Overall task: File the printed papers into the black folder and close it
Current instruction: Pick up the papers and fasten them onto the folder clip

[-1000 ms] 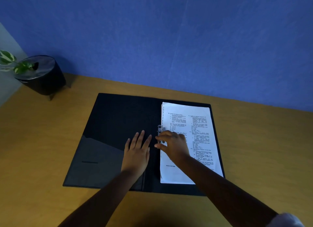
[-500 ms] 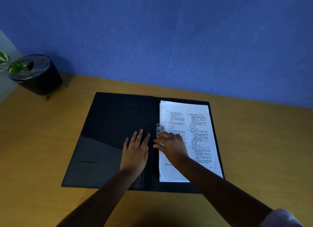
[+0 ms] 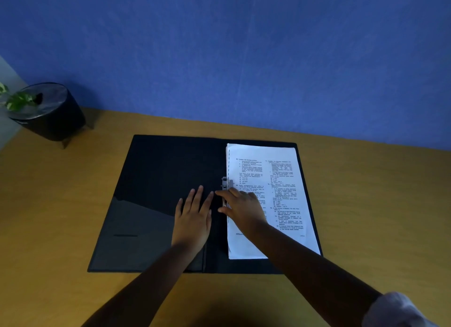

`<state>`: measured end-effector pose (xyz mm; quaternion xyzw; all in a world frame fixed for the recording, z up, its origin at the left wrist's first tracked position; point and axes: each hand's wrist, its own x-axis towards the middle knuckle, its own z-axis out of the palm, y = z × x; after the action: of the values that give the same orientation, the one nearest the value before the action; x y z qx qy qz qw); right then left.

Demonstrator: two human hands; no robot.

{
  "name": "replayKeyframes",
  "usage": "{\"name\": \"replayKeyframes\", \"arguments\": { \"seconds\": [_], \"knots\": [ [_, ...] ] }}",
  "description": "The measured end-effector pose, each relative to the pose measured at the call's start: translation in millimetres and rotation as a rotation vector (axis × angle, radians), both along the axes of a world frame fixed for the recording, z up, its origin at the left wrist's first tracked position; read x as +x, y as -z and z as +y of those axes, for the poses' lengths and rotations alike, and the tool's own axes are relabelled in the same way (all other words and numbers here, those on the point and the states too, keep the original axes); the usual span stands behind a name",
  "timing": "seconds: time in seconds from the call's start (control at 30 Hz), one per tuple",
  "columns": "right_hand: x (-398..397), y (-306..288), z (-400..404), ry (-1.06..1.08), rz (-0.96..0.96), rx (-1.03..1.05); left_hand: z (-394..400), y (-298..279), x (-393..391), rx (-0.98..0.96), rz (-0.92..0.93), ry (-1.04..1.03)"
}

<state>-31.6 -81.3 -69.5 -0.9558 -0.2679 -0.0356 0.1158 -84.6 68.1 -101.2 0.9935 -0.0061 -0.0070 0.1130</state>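
Two bare forearms and hands: the left hand (image 3: 192, 219) and right hand (image 3: 241, 208) carry no rings, watch or gloves. A pale, whitish sleeve (image 3: 400, 311) bunches on the right upper arm.

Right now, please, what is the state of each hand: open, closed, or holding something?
Left hand: open, flat on the black folder, holding nothing.
Right hand: open, fingers on the metal clip at the printed papers, gripping nothing.
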Motion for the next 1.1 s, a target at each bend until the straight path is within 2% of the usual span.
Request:
{"name": "replayKeyframes", "arguments": {
  "seconds": [0.2, 0.47, 0.6, 0.77, 0.93, 1.1],
  "knots": [
    [1.5, 1.3, 0.5, -0.014, 0.0, 0.053, 0.3, -0.9, -0.4, -0.004, -0.007, -0.005],
    [-4.5, 2.2, 1.4, 0.033, 0.119, 0.12, 0.0, -1.8, -0.6, -0.005, -0.005, -0.005],
    [-17.3, -0.6, -9.2, 0.125, 0.19, 0.062, -0.1, -1.6, -0.4, -0.005, 0.001, -0.011],
    [-32.8, 3.6, -49.3, 0.293, 0.251, 0.1, 0.4, -0.9, 0.4, 0.027, 0.002, -0.007],
    [-32.6, 17.9, -104.8, 0.504, 0.149, 0.088, 0.5, 0.7, 0.3, 0.032, -0.003, -0.002],
    [-41.3, 26.1, -123.2, 0.516, 0.121, 0.001, 0.3, 0.6, 0.4, 0.027, -0.008, 0.015]
  ]
}}
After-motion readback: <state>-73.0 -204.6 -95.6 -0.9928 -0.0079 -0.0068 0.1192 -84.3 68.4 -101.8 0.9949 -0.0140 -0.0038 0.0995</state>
